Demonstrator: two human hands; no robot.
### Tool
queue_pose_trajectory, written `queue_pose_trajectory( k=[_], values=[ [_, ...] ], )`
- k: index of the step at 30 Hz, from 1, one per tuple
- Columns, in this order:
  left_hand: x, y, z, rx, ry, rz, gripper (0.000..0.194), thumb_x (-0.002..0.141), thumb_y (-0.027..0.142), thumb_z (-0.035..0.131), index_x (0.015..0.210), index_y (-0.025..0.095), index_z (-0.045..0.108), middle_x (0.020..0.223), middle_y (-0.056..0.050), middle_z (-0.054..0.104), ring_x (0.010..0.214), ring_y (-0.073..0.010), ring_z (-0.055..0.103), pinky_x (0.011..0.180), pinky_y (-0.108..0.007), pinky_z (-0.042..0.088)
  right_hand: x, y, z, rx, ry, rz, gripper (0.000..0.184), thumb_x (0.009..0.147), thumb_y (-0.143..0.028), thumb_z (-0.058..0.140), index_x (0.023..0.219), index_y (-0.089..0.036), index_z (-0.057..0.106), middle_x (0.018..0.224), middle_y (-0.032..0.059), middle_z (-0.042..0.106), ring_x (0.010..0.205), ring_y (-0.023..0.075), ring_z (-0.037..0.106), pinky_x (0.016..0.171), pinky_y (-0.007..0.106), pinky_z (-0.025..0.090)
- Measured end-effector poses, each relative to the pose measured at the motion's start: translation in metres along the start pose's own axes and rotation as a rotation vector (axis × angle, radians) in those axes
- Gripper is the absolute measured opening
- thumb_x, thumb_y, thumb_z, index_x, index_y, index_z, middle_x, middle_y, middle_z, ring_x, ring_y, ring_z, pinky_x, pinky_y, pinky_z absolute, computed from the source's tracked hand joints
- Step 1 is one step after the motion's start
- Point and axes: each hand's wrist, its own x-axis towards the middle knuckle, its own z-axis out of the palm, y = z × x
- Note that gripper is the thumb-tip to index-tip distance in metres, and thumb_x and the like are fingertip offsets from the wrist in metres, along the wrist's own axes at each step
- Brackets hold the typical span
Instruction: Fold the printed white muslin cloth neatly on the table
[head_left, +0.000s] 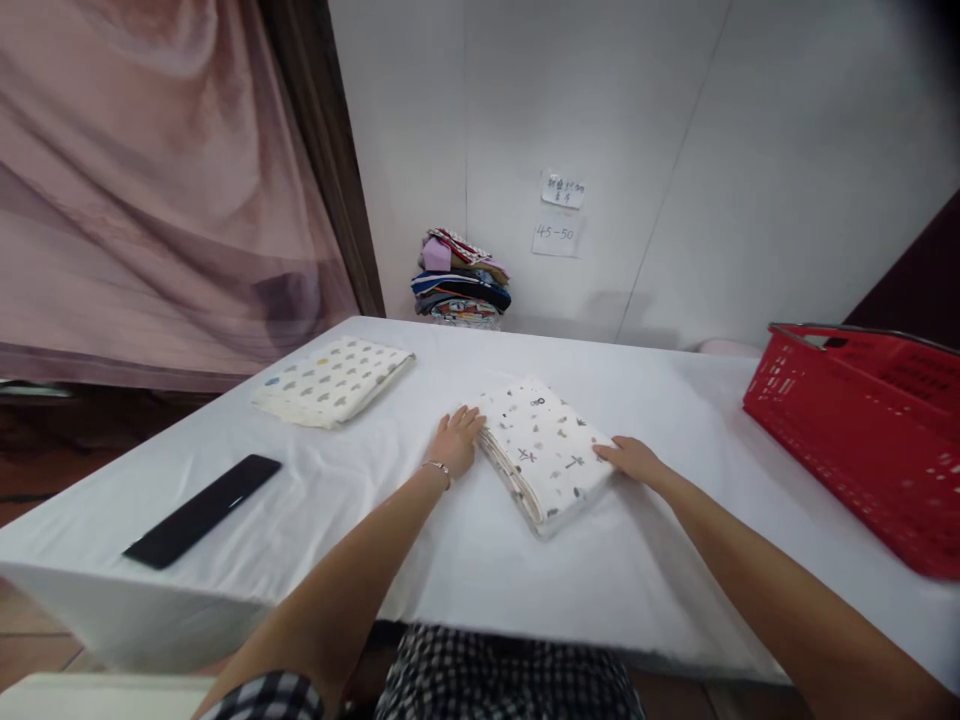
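A folded white cloth (544, 445) printed with small dark and tan motifs lies on the table in front of me, its layered edge facing the lower left. My left hand (457, 440), with a bracelet at the wrist, lies palm down with its fingers stretched out, the tips touching the cloth's left corner. At the right corner, my right hand (628, 460) grips the edge, thumb and forefinger at the fabric; its other fingers are partly hidden. Farther left rests a second folded cloth (337, 380), cream with grey heart-like shapes.
A white sheet covers the table (360, 500). A black flat object (202, 510) lies at the left front. The red plastic basket (862, 440) stands at the right. Behind the table's far edge is a stack of folded fabrics (461, 280), near paper notes (556, 237) on the wall.
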Motion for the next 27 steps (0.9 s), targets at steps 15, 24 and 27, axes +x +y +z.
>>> queue_pose_trajectory(
  k=[15,24,27],
  values=[
    [-0.039,0.029,0.006,-0.426,0.136,-0.080,0.059,0.067,0.001,0.042,0.123,0.020,0.047,0.135,-0.004,0.042,0.120,-0.0159,0.043,0.102,-0.032,0.035,-0.017,-0.002,0.012,0.015,0.216,-0.127,0.041,0.081,-0.047,0.040,0.099,-0.017,0.061,0.102,0.0096,0.062,0.094,0.0234,0.056,0.076,0.031,0.040],
    [-0.041,0.054,0.007,-0.731,0.198,-0.510,0.034,0.077,0.018,0.050,0.110,0.019,0.054,0.093,-0.005,0.065,0.083,-0.0150,0.061,0.079,-0.029,0.048,-0.046,-0.091,0.045,0.089,0.258,-0.635,0.043,0.085,-0.036,0.037,0.123,-0.020,0.049,0.131,0.0078,0.047,0.122,0.0229,0.038,0.100,0.039,0.030],
    [-0.043,0.052,0.012,-0.711,0.224,-0.469,0.033,0.075,0.015,0.052,0.107,0.019,0.055,0.094,-0.004,0.064,0.085,-0.0146,0.061,0.080,-0.028,0.048,-0.052,-0.118,0.057,0.026,0.098,-0.713,0.046,0.086,-0.036,0.036,0.129,-0.020,0.042,0.135,0.0070,0.042,0.127,0.0218,0.032,0.102,0.040,0.026]
  ],
)
